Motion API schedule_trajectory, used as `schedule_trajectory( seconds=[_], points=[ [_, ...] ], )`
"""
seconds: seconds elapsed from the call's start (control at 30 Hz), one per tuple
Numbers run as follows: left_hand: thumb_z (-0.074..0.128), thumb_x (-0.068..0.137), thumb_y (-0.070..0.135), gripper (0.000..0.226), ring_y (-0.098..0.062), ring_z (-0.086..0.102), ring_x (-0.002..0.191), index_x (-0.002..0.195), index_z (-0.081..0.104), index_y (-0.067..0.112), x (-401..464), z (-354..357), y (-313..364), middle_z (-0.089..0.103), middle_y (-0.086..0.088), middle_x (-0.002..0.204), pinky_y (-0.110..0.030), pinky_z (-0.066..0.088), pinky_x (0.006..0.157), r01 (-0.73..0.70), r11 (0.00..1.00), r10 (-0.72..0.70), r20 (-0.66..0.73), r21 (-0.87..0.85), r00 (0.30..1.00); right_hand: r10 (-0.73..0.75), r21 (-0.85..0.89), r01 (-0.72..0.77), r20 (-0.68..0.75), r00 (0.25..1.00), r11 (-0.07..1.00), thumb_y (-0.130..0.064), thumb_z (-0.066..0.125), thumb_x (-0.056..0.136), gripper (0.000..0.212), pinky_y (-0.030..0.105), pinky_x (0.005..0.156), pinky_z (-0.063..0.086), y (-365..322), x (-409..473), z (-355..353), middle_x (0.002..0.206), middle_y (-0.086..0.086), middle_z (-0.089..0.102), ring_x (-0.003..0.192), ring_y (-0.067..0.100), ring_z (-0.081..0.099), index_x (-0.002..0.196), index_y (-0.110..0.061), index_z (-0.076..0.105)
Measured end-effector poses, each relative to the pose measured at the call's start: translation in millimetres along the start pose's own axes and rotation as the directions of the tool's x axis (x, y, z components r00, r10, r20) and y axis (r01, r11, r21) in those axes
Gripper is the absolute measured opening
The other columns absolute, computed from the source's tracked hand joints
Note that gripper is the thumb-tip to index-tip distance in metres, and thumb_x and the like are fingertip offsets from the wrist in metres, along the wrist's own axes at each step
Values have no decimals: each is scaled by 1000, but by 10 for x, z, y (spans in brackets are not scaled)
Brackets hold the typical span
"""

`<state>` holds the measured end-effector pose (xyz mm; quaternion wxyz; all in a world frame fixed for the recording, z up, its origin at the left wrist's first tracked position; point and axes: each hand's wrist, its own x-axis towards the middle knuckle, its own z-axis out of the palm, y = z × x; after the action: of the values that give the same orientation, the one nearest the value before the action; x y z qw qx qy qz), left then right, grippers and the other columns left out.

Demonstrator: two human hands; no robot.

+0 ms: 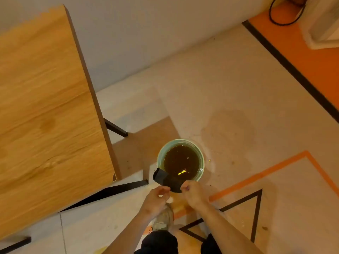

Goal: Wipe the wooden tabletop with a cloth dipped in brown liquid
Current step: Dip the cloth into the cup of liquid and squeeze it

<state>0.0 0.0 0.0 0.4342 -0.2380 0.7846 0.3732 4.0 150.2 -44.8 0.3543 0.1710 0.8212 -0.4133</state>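
Observation:
A pale green bowl (pixel 201 156) full of brown liquid (pixel 180 160) stands on the floor, right of the wooden tabletop (pixel 45 110). A dark cloth (pixel 166 178) hangs over the bowl's near rim. My right hand (pixel 192 191) pinches the cloth's near edge. My left hand (pixel 157 197) is closed right beside that edge, with something small and white at its fingers; whether it grips the cloth is unclear. Both hands sit just in front of the bowl, low over the floor.
Black table legs (pixel 115 128) stick out under the tabletop's right edge. The floor carries orange tape (pixel 256 173), a black triangle outline (pixel 256 213) and a damp stain (pixel 229 129). My shoe (pixel 163 219) is below the hands. A white appliance (pixel 322 21) and cable sit far right.

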Motion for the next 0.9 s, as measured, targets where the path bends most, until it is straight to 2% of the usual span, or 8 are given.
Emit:
schedule_trajectory(
  seconds=[0.1, 0.2, 0.33, 0.43, 0.53, 0.7, 0.8, 0.9],
  points=[
    [47, 105, 13, 32, -18, 52, 130, 131, 57, 28, 275, 45, -80, 56, 4, 139, -25, 44, 100, 13, 1000, -13, 14, 15, 1000, -35, -104, 33, -21, 999, 994, -17, 53, 96, 20, 34, 91, 52, 19, 302, 218, 109, -1, 67, 107, 17, 59, 105, -24, 69],
    [46, 105, 11, 38, -18, 49, 136, 141, 52, 23, 515, 72, -133, 52, 1, 147, -28, 41, 108, -9, 997, 7, 35, 71, 999, -96, -244, 91, -8, 995, 965, -19, 49, 99, 33, 37, 101, 44, -7, 561, 386, 130, 1, 56, 124, 22, 46, 132, -20, 54],
    [46, 103, 6, 45, -19, 46, 141, 148, 47, 15, 756, 62, -158, 50, -4, 151, -27, 36, 112, -39, 996, 36, 41, 83, 999, -126, -341, 118, -2, 992, 933, -21, 47, 100, 45, 40, 104, 39, 45, 868, 569, 139, 6, 51, 129, 27, 44, 143, -16, 36],
    [49, 102, 4, 46, -16, 48, 137, 147, 48, 15, 841, 10, -153, 52, -2, 148, -24, 38, 108, -47, 995, 42, 57, 85, 997, -79, -262, 82, 24, 997, 962, -19, 52, 98, 50, 41, 101, 40, 66, 987, 669, 134, 10, 55, 126, 31, 48, 144, -12, 34],
    [49, 102, 5, 44, -16, 49, 136, 145, 49, 15, 862, -68, -121, 54, 0, 144, -22, 38, 106, -43, 997, 40, 44, 69, 998, -33, -193, 30, -11, 999, 981, -8, 51, 95, 38, 42, 95, 46, 80, 1004, 705, 121, 11, 63, 118, 31, 54, 133, -11, 47],
    [52, 103, 14, 46, -23, 45, 140, 148, 45, 14, 617, -135, -86, 47, -6, 153, -36, 38, 115, 28, 1000, -28, -28, 6, 999, 120, 25, -124, 107, 987, 992, -13, 59, 87, 19, 38, 83, 52, -2, 805, 491, 104, 12, 66, 97, 30, 61, 103, -7, 67],
    [55, 102, 26, 54, -24, 40, 144, 153, 39, 14, 320, -120, -21, 41, -4, 158, -37, 33, 116, 89, 996, -89, -20, 3, 996, 200, 237, -230, 146, 969, 944, -12, 59, 89, 25, 35, 90, 47, -131, 460, 147, 109, 7, 60, 105, 27, 57, 112, -12, 66],
    [55, 101, 43, 48, -23, 47, 135, 141, 54, 17, -56, -110, 122, 52, -4, 148, -39, 37, 116, 140, 985, -136, 54, -98, 989, 108, 410, -176, 183, 977, 895, -10, 57, 90, 6, 33, 75, 43, -292, -57, -293, 88, 10, 57, 90, 25, 55, 90, -11, 63]
  ],
)
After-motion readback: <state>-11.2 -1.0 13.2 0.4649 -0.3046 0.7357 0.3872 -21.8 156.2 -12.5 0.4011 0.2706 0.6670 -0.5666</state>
